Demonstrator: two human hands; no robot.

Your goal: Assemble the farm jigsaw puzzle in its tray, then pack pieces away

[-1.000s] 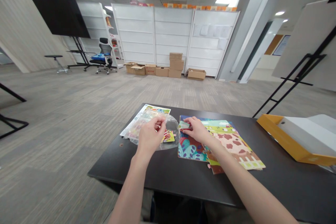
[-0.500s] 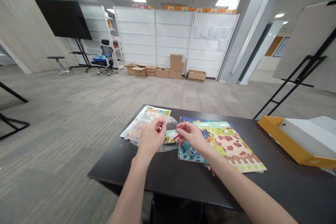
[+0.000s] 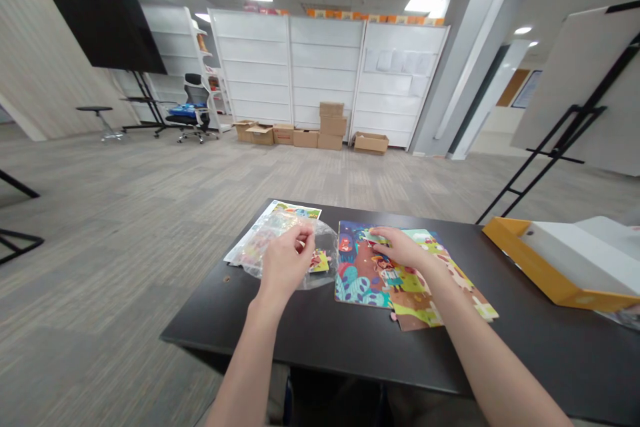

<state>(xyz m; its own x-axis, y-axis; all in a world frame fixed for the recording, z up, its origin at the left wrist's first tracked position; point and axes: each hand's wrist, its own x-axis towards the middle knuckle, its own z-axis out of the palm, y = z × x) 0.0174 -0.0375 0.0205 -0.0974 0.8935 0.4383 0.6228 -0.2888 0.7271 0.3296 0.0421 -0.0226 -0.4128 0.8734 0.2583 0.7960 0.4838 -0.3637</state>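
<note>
My left hand pinches the edge of a clear plastic bag on the left of the black table. Inside the bag's mouth lies a yellow and red puzzle piece. My right hand is over the colourful puzzle pictures, its fingers closed on a puzzle piece with green and pale colours. Below it is a dark blue and brown puzzle picture, overlapped on the right by a farm puzzle picture. My right hand and forearm hide part of both.
Under the bag lies a printed sheet. A yellow box with a white inside stands at the table's right. Beyond the black table are cardboard boxes, an office chair and a whiteboard stand.
My right hand has moved right from the bag to above the puzzle pictures, carrying a piece. A yellow and red piece now shows in the bag's mouth. My left hand stays at the bag.
</note>
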